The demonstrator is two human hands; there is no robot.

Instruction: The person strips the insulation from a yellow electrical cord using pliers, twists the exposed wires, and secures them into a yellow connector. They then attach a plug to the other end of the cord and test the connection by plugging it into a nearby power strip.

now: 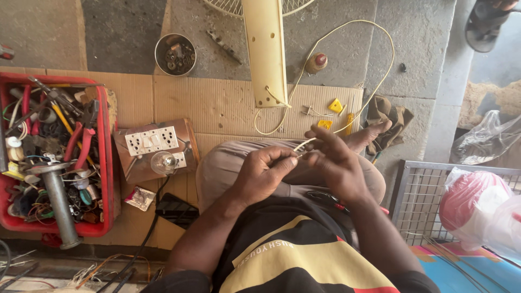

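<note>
My left hand (264,174) and my right hand (332,158) meet above my lap, both pinching the end of a cream-white cable (374,87). The cable loops away over the stone floor and back to the base of a cream fan column (265,51) lying on the cardboard (217,103). My fingers hide the cable's tip. A red-handled tool (331,202) rests on my lap under my right wrist.
A red crate (106,163) full of tools and wires sits left. A wooden switch board with sockets and a bulb (154,149) lies beside it. A metal bowl (175,54), yellow plastic pieces (335,104), a rag (388,115), a wire cage (420,195) and plastic bags (477,209) surround me.
</note>
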